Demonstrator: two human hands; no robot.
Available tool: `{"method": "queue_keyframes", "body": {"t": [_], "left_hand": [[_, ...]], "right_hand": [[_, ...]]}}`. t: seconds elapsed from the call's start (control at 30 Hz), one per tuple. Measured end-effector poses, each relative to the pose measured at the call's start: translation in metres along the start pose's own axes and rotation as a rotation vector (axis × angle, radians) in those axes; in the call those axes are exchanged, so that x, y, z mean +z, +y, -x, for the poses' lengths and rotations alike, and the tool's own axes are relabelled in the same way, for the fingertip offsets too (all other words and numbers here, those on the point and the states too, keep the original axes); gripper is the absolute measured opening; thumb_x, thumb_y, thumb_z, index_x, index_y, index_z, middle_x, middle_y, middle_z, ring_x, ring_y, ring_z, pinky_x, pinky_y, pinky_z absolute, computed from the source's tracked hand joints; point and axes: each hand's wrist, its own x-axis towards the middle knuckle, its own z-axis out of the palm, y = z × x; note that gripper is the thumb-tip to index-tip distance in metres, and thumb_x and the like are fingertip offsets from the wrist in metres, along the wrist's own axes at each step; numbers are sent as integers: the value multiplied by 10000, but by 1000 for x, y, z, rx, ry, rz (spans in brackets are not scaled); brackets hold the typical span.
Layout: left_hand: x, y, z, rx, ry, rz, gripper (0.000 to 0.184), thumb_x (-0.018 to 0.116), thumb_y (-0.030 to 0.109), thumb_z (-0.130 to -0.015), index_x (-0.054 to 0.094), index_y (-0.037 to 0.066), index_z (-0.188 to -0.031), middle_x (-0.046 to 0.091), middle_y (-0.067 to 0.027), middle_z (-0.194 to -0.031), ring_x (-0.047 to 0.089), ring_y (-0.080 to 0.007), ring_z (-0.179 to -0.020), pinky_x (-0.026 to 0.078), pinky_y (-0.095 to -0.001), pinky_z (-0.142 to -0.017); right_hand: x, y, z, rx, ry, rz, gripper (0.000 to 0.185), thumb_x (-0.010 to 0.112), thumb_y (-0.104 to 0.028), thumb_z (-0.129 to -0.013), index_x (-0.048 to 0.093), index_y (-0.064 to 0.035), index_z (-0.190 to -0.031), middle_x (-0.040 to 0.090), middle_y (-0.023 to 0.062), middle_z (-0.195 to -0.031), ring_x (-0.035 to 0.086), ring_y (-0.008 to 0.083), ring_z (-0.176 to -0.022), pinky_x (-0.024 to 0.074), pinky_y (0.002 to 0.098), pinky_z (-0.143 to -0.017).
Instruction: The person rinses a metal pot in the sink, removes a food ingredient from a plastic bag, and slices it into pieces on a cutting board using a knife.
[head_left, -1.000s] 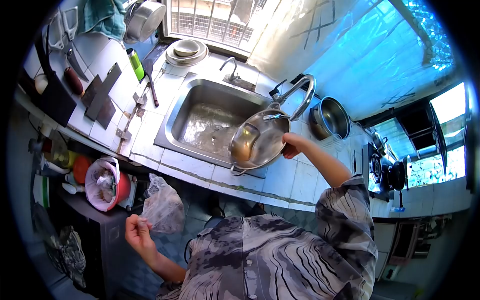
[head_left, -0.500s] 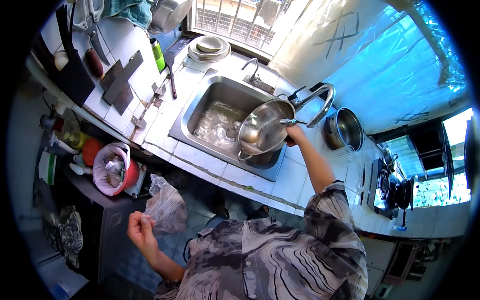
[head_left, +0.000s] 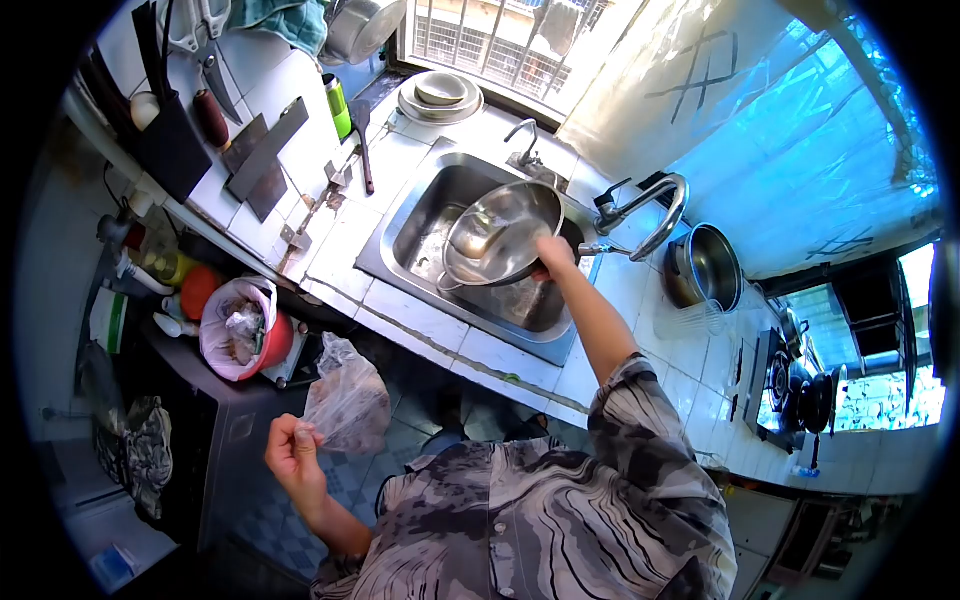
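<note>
My left hand (head_left: 295, 452) pinches the edge of a clear plastic bag (head_left: 350, 400) with something brownish inside, held out over the floor at the counter's front. My right hand (head_left: 553, 255) grips the near right rim of a shiny metal pan (head_left: 500, 235). The pan is tilted above the sink (head_left: 400, 225), its inside facing up toward me, with a loop handle at its lower left. Beside my right hand is the curved chrome faucet (head_left: 655, 215), its spout end just right of the pan.
A red bin (head_left: 275, 340) lined with a bag of scraps stands left of the sink. Stacked bowls (head_left: 440, 95) sit behind it. A steel pot (head_left: 703, 267) is on the right counter, near a gas stove (head_left: 775, 390). Knives hang in a black holder (head_left: 175, 150).
The pan has moved left over the sink, away from the faucet, with my right hand on its rim. The water in the sink has gone down. The bag stays in my left hand.
</note>
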Motion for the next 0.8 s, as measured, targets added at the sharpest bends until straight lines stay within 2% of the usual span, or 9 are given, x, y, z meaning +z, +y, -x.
{"method": "queue_keyframes", "body": {"t": [0.03,0.1,0.13,0.2,0.3,0.5,0.6,0.73,0.8], "left_hand": [[0,1,1,4,-11,-5,179,542,132,-949,506,26,-810,473,-2,-747,460,-48,-646,363,-183,-602],[0,1,4,6,-20,-10,180,542,131,-949,505,27,-808,471,0,-745,459,-48,-644,360,-182,-600],[0,-1,6,3,-21,-11,180,540,130,-949,504,27,-807,468,0,-743,458,-48,-642,358,-181,-598],[0,-4,9,3,-22,-10,180,539,130,-949,503,28,-806,465,1,-741,458,-49,-640,355,-180,-596],[0,-7,12,-13,-27,7,173,532,116,-950,503,27,-804,463,1,-739,457,-49,-636,360,-181,-596],[2,-9,13,-27,-27,14,169,520,94,-953,501,20,-801,463,0,-739,457,-51,-635,372,-186,-601],[1,-10,13,-38,-29,7,177,524,105,-953,502,20,-800,467,-2,-740,459,-53,-634,371,-186,-599],[3,-8,9,-29,-78,-1,192,530,125,-955,504,19,-796,473,-4,-739,454,-52,-631,366,-187,-594],[5,-7,5,-23,-109,-4,198,532,132,-955,504,19,-795,474,-4,-738,452,-51,-628,364,-187,-591]], "right_hand": [[-7,-17,6,-31,22,158,330,460,-149,-764,646,108,-854,677,213,-764,689,342,-631,569,383,-600],[-14,-33,4,-165,37,365,330,478,-155,-770,632,111,-892,679,239,-815,695,360,-728,555,391,-704],[-12,-36,0,-167,37,365,330,478,-155,-770,632,111,-892,679,239,-815,695,360,-728,555,391,-704],[-5,-37,-6,-513,397,663,350,510,-178,-786,590,108,-970,675,258,-864,685,369,-831,542,411,-763],[-11,-62,31,-644,358,820,370,530,-185,-800,542,105,-1029,673,249,-942,677,361,-883,540,415,-773],[11,-52,47,-839,368,951,423,534,-107,-817,467,168,-1131,644,263,-897,684,346,-821,563,389,-689],[17,-39,55,-1063,421,1003,403,518,-84,-805,488,137,-1140,623,233,-863,665,297,-711,553,341,-622],[19,-30,67,-1163,508,1059,413,515,-105,-809,490,83,-1176,603,159,-807,657,240,-637,530,298,-512],[16,-26,73,-1197,518,1065,408,511,-107,-816,490,76,-1181,603,157,-813,655,242,-626,529,302,-505]]}}
